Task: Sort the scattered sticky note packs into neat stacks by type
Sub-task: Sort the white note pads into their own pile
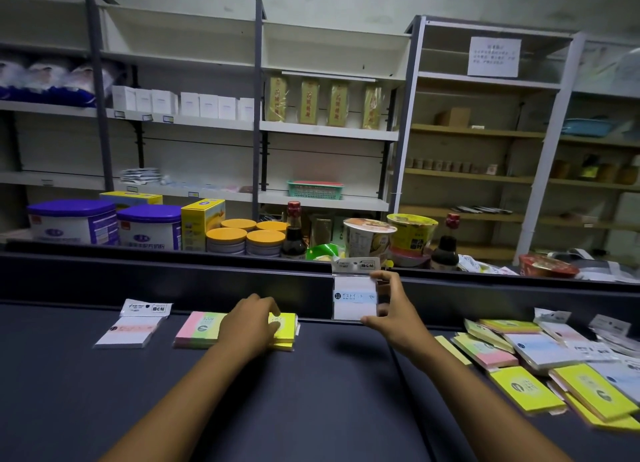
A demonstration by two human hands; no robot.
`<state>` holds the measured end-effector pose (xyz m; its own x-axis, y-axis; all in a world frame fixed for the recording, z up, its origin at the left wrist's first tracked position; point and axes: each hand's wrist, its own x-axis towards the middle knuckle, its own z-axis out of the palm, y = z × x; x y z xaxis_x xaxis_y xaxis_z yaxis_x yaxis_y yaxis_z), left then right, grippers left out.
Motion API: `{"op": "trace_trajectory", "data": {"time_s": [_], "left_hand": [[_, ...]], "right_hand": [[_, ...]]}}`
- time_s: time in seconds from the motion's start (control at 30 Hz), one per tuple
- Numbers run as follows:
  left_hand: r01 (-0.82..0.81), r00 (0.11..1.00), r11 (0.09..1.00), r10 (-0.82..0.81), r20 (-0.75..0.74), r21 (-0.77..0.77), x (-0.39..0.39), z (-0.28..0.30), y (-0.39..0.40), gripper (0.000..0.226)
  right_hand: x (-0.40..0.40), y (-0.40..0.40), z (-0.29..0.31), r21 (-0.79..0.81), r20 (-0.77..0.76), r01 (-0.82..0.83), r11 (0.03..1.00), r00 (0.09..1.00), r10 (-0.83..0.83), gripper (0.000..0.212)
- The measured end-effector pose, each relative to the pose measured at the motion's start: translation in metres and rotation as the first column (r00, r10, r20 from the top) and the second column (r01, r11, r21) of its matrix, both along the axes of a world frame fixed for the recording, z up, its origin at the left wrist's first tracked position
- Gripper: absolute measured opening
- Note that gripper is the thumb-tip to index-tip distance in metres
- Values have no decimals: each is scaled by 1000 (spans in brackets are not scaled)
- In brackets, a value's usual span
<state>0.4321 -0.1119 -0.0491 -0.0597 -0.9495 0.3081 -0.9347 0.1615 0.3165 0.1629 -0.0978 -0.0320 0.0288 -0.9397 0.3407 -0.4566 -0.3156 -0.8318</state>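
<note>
Head view looks down on a dark counter [311, 392]. Right hand [394, 309] pinches a white sticky note pack with a blue band [355, 297], held upright off the counter between thumb below and fingers at its right edge. Left hand [249, 326] lies palm down, fingers gently bent, on a yellow pack stack [289, 330] touching a pink-green stack [199, 330] to its left. Farther left lies a white pack with a pink band [130, 331]. Scattered yellow, pink and white packs [540, 361] overlap at right. Behind the counter's far ledge stand purple-lidded tins [74, 220].
</note>
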Motion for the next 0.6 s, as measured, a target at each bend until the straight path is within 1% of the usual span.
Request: {"op": "trace_trajectory", "data": {"time_s": [0.07,0.13,0.23,0.37,0.5,0.57,0.6], "left_hand": [[46,997,999,-45,65,-14,-5,10,-1,30],[77,985,997,-76,153,3,-12,17,-1,37],[73,969,997,-73,238,8,-22,22,-1,40],[77,969,997,-73,237,-9,-31,21,0,36],[75,973,996,-61,223,-56,-32,22,2,33],[79,975,993,-59,215,-85,-31,23,3,30],[81,975,992,-59,212,-97,-30,24,4,29]], "right_hand": [[-3,0,-1,20,14,1,1000,1000,-1,77],[-6,0,-2,60,24,5,998,1000,-6,76],[-10,-3,-7,147,18,3,989,1000,-6,74],[-8,-5,-16,252,-49,2,968,999,11,75],[-2,-9,-24,300,-150,31,953,989,15,76],[2,-11,-27,322,-201,41,946,979,26,73],[3,-12,-28,332,-231,51,942,973,28,68]]}}
